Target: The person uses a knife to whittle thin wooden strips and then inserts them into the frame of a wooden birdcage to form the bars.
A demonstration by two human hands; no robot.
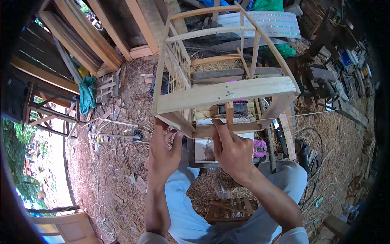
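Note:
A wooden cage frame [227,94] stands tilted in front of me, with pale rails and an arched top. Thin upright sticks [177,73] line its left side, while its other sides are largely bare of them. My left hand [164,153] is closed around the frame's lower left corner, some fingers hidden behind the wood. At the middle of the lower rail, my right hand [234,152] is closed with its fingertips on the rail; whether a small piece is also pinched there cannot be made out. Below the rail is a small white-topped stand [203,148].
Shavings and scraps cover the ground [122,162]. A handsaw [280,136] lies right of the frame, beside a pink bag [260,148]. Wooden frames [81,36] lean at the upper left. A low wooden piece [231,207] lies between my legs. A green cloth [86,94] hangs left.

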